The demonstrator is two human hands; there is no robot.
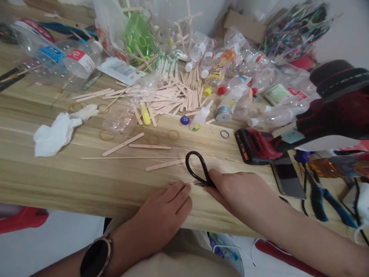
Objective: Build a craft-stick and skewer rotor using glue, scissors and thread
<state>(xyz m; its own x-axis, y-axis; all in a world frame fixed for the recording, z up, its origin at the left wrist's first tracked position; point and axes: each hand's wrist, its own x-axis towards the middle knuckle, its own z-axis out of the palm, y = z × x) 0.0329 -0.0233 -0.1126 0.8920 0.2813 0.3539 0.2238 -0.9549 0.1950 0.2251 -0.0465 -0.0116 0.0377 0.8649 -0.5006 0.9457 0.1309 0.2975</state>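
**Tool Work at the Table Edge: Two-Hand Position**

Step in hand: the posture suggests close cutting or trimming near the front edge of the wooden tabletop [68, 183]. The right hand [241, 193] grasps a black-looped tool [208, 181], probably scissors; its dark tip points toward the left fingertips, just beside them. The left hand [163, 216] rests palm down on the wood, fingers together. Whether it pinches a small workpiece cannot be told, since the fingers cover the spot.

Next move: the position appears to call for a steady left hand, fingertips clear of the tip, and a small, controlled stroke from the right. Slipping toward the fingers is the likely hazard.

Materials: the tool's loop is smooth, glossy and teardrop-shaped. Beyond the hands, three loose craft sticks lie apart: an upper stick [123, 144], a middle stick [150, 147] and a lower stick [165, 165]. Each is flat, pale wood with a small dark mark near mid-length, possibly a hole. A thin, round skewer [121, 157] lies among them. Farther back, a heap of sticks [168, 102] fans out in overlapping layers.

Surroundings: a soft white squeeze bottle [198, 120] with a tapered nozzle stands near the heap. Clear, thin-walled plastic bottles [82, 63] lie at the rear left. To the right sit a red-and-black power tool [328, 109], a flat, dark phone [287, 177] and blue-handled pliers [318, 202].
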